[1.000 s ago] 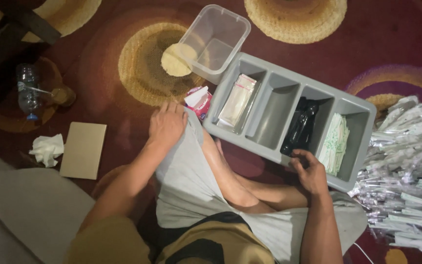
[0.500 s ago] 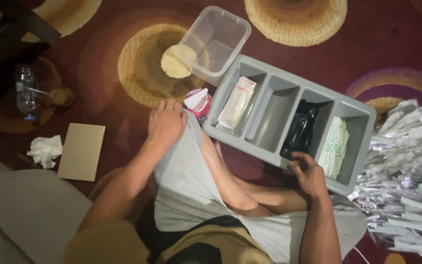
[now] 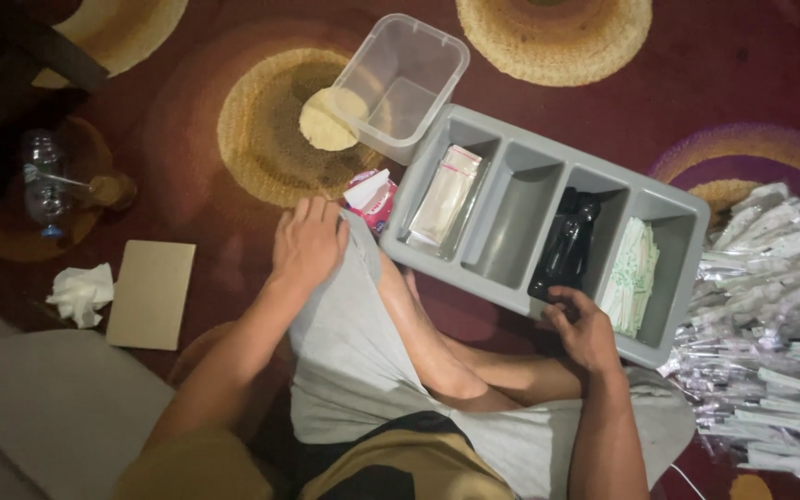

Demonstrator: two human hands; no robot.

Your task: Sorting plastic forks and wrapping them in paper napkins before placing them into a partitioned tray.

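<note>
I sit cross-legged on a patterned carpet. My left hand (image 3: 307, 243) lies flat on my knee, fingers spread, holding nothing. My right hand (image 3: 583, 326) rests at the near edge of a grey four-compartment tray (image 3: 520, 139), fingers curled by the compartment with black cutlery (image 3: 567, 245). Whether it grips anything is hidden. Beside that, one compartment holds white napkins (image 3: 630, 278), another clear packets (image 3: 446, 194). A small red and white pack (image 3: 370, 196) lies next to my left hand.
A clear plastic tub (image 3: 402, 83) stands beyond the tray. A heap of clear-wrapped cutlery sets (image 3: 770, 333) lies at the right. At the left lie a cardboard piece (image 3: 150, 294), a crumpled tissue (image 3: 81, 293) and a plastic bottle (image 3: 43, 181).
My right hand has shifted slightly along the tray's near edge. My left hand stays on my knee.
</note>
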